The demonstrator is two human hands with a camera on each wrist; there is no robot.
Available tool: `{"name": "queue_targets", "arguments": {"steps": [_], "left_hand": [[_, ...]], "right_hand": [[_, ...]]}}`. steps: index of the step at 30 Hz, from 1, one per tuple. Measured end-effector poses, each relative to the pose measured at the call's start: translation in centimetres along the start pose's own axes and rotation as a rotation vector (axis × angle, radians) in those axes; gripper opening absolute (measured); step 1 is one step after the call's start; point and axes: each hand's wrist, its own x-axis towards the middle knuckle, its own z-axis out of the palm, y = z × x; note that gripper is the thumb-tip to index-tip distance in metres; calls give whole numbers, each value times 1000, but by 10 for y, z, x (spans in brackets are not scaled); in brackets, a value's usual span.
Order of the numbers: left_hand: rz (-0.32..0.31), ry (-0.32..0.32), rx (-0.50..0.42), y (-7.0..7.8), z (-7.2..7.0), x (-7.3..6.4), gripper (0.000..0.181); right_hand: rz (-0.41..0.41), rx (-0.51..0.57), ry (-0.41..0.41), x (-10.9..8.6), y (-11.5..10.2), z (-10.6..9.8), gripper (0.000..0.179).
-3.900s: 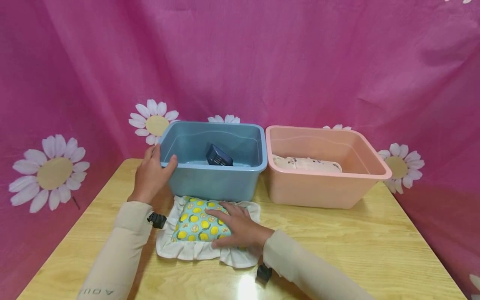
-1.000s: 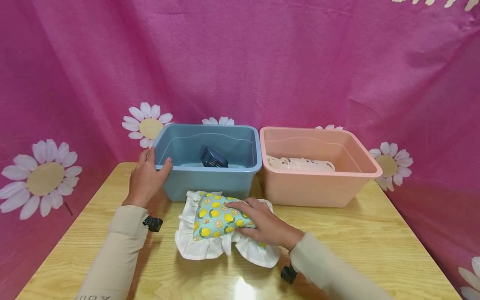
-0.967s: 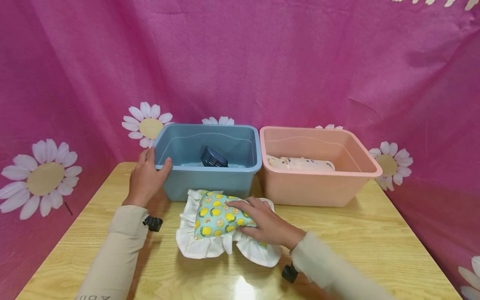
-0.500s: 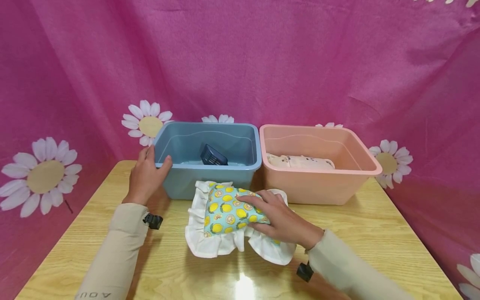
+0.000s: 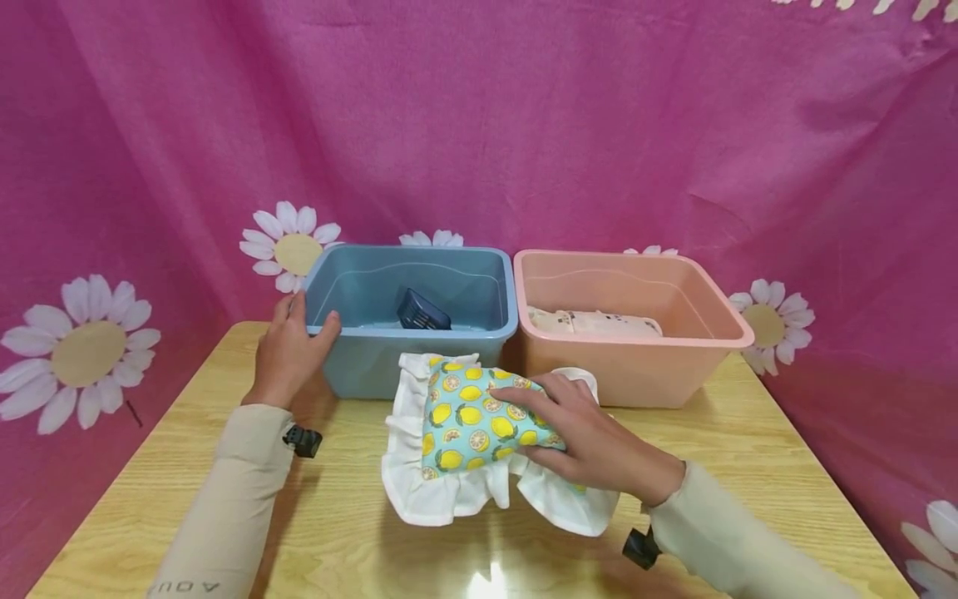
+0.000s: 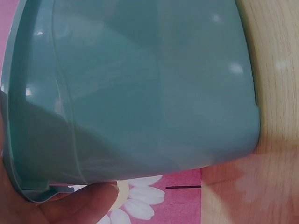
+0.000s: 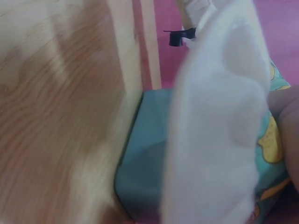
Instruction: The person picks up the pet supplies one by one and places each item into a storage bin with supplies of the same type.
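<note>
My right hand (image 5: pixel 591 433) grips a small cushion (image 5: pixel 479 420) with a lemon print and a white ruffled edge. The cushion is bunched under the fingers and held above the table in front of the bins. In the right wrist view its white ruffle (image 7: pixel 215 130) fills much of the picture. At the left, my left hand (image 5: pixel 292 349) holds the near left corner of a blue plastic bin (image 5: pixel 412 366). A finger (image 6: pixel 93 200) wraps under the rim in the left wrist view. Inside the blue bin lies a dark blue slotted object (image 5: pixel 422 310), its kind unclear.
A pink bin (image 5: pixel 614 374) stands right beside the blue one, holding a pale patterned cloth item (image 5: pixel 599 324). Both stand on a wooden table (image 5: pixel 748 466). Behind hangs a magenta curtain (image 5: pixel 479 125) with daisies.
The right hand has gripped the cushion, lifted it from the table and carried it to the right. The left hand keeps its place on the blue bin's corner.
</note>
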Motion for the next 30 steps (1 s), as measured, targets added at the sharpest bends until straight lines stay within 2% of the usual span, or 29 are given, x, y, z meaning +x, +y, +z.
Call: {"name": "queue_targets", "arguments": {"steps": [9, 16, 24, 30], "left_hand": [[-11, -23, -6, 1, 1, -1, 80], [6, 0, -1, 1, 2, 1, 79], [4, -24, -1, 0, 2, -2, 81], [10, -4, 4, 0, 1, -2, 79]], "right_hand": [[4, -50, -3, -9, 0, -30, 69], [-24, -87, 30, -14, 3, -50, 70], [-26, -87, 69, -19, 8, -67, 73], [-31, -105, 70, -22, 10, -76, 72]]}}
